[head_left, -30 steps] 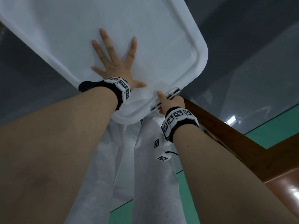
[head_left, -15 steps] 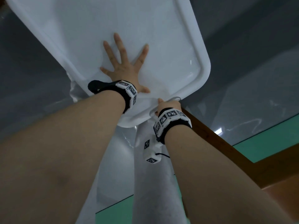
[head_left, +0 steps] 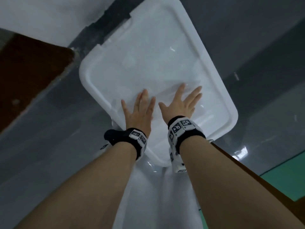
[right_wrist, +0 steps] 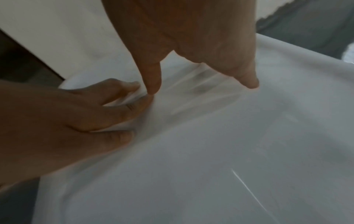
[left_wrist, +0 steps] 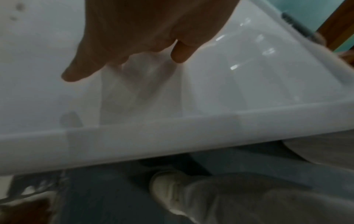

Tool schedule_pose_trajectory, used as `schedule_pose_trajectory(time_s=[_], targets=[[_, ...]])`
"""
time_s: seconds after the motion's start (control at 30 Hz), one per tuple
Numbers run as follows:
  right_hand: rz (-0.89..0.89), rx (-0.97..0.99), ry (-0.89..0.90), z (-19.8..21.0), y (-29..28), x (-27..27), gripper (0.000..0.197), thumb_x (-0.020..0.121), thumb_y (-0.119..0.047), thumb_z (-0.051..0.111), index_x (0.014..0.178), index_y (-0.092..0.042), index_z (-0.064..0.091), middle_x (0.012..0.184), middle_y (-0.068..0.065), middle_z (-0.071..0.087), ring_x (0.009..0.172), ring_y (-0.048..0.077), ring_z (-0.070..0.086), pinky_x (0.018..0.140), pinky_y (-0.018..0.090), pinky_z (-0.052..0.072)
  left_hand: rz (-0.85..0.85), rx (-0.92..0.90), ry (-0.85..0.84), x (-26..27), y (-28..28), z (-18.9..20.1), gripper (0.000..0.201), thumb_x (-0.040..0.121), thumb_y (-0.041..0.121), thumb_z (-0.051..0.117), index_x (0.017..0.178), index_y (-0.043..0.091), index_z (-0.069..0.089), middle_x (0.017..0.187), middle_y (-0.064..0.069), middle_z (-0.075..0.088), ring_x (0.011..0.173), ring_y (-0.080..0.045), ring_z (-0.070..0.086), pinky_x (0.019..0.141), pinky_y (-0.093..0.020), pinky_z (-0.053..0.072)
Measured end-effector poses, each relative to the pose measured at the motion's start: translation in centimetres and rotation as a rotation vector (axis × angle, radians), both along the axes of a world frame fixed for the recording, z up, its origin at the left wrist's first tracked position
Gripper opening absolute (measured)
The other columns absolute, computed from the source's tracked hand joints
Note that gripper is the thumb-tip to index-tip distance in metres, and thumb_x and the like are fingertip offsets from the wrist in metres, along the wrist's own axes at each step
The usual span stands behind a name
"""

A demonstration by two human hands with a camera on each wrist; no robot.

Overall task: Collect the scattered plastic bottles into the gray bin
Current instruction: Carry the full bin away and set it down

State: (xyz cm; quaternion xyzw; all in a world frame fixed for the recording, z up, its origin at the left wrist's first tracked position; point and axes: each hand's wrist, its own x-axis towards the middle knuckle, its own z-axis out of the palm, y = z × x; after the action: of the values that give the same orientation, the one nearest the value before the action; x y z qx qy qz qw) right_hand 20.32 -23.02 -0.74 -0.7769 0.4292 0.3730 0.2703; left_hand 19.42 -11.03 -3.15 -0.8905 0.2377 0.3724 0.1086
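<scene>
A white, slightly translucent lid (head_left: pixel 156 66) covers the bin, whose body is hidden beneath it. My left hand (head_left: pixel 140 111) lies flat on the lid's near part, fingers straight and spread. My right hand (head_left: pixel 179 104) lies flat just to its right, also with straight fingers. In the left wrist view my left hand (left_wrist: pixel 134 37) hovers on the lid above its raised rim (left_wrist: pixel 172 133). The right wrist view shows my right hand (right_wrist: pixel 191 45) and my left hand (right_wrist: pixel 76 113) side by side on the lid (right_wrist: pixel 210 151). No bottle shows in any view.
Dark brown wooden furniture (head_left: pixel 28 71) stands at the left, and a wooden edge (head_left: pixel 247 176) runs along the right. The grey floor (head_left: pixel 49 146) surrounds the bin, with a green patch (head_left: pixel 288 182) at the right. My white trouser legs (head_left: pixel 156 204) are directly below the lid.
My right hand has let go of the clip at the lid's near edge and now lies flat on the lid beside my left hand. The lid sits further from me in view.
</scene>
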Motion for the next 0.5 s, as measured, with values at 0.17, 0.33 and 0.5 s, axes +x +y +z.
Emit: schedule_pose_trajectory(time_s=[0.17, 0.33, 0.5], targets=[[0.258, 0.004, -0.196, -1.2, 3.1, 8.0, 0.101, 0.086, -0.044, 0.063, 0.15, -0.036, -0.015, 0.15, 0.016, -0.038, 0.14, 0.035, -0.031, 0.117, 0.055, 0.0, 0.006, -0.031, -0.071, 7.0, 3.9, -0.6, 0.069, 0.099, 0.033, 0.035, 0.148, 0.036, -0.014, 0.151, -0.01, -0.035, 0.146, -0.024, -0.02, 0.11, -0.065, -0.006], [0.359, 0.004, -0.241, -2.1, 4.6, 14.1, 0.106, 0.081, -0.057, 0.062, 0.15, -0.034, -0.015, 0.15, 0.019, -0.036, 0.139, 0.039, -0.032, 0.115, 0.057, -0.008, 0.136, -0.111, -0.172, 13.6, 6.3, -0.8, 0.066, 0.098, 0.038, 0.036, 0.15, 0.031, -0.004, 0.154, -0.017, -0.026, 0.148, -0.029, -0.008, 0.115, -0.061, 0.004], [0.308, 0.012, -0.198, -3.4, 5.8, 15.4, 0.122, 0.073, -0.06, 0.068, 0.147, -0.031, -0.025, 0.148, 0.02, -0.039, 0.138, 0.038, -0.034, 0.113, 0.06, -0.012, 0.444, -0.068, -0.145, 20.0, 6.1, -0.2, 0.072, 0.096, 0.048, 0.037, 0.152, 0.02, 0.002, 0.154, -0.016, -0.027, 0.145, -0.039, 0.01, 0.118, -0.053, 0.013]])
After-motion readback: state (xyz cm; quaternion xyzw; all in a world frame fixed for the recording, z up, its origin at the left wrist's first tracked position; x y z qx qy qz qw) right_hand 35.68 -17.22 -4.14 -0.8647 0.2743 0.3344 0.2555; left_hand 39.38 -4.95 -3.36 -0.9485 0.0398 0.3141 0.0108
